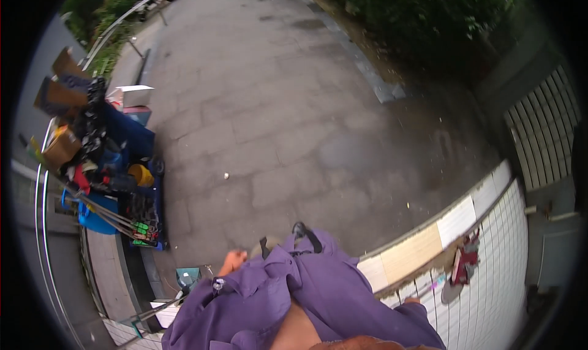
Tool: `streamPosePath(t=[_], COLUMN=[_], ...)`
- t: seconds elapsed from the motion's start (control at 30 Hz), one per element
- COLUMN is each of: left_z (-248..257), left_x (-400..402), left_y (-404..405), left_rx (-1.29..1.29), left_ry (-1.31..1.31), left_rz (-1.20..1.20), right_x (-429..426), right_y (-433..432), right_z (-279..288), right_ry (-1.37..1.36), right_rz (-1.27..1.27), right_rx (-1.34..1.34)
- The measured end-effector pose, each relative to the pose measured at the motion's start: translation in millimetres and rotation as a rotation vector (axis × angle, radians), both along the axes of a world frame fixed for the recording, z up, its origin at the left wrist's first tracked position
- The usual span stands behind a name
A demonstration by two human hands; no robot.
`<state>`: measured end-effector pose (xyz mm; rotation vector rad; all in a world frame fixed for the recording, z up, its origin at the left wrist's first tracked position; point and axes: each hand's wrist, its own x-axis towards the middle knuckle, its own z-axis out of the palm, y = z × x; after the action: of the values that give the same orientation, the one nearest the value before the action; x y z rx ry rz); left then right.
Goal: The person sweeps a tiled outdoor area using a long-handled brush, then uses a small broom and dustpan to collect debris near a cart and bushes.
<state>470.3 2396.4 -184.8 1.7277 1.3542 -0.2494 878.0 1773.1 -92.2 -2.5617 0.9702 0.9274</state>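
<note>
My left hand [235, 261] shows beyond the purple sleeve, at the front of my body. Its fingers look curled, but blur hides whether anything is in them. A green dustpan [188, 276] is close by on its left, near a thin rod [161, 307]. Only a small part of my right hand [412, 300] sticks out of the other cuff, beside a white-tiled surface [498, 239]; its fingers are hidden. A maroon and grey cloth item [466, 260] lies there, further right. The purple jacket [257, 299] covers much of the foreground.
A blue cart [158, 203] on the left is piled with cardboard boxes [62, 147], black plastic bags [94, 115] and a yellow container [141, 175]. Metal railings [41, 212] run along that side. Grey paving [257, 120] stretches ahead, with shrubs [413, 19] at the upper right.
</note>
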Motion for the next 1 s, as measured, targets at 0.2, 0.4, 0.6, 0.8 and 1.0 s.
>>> streamPosePath(t=[0.2,0.4,0.6,0.8,1.0], left_z=[55,40,-22,17,18], left_x=[193,273,300,382,440], left_y=[129,194,254,291,300], left_rx=[-0.131,-0.194,-0.328,-0.309,-0.156], left_ry=[-0.34,-0.099,-0.01,0.14,0.209], left_rz=[0.154,-0.383,-0.671,-0.907,-1.156], right_x=[-28,-120,-162,-204,-277], right_y=[-3,86,230,341,446], right_z=[20,52,84,129,124], right_ry=[-0.139,-0.279,-0.349,-0.255,-0.293], right_rz=[-0.33,-0.563,-0.64,-0.64,-0.57], right_rx=[0.03,0.171,0.224,0.045,-0.015])
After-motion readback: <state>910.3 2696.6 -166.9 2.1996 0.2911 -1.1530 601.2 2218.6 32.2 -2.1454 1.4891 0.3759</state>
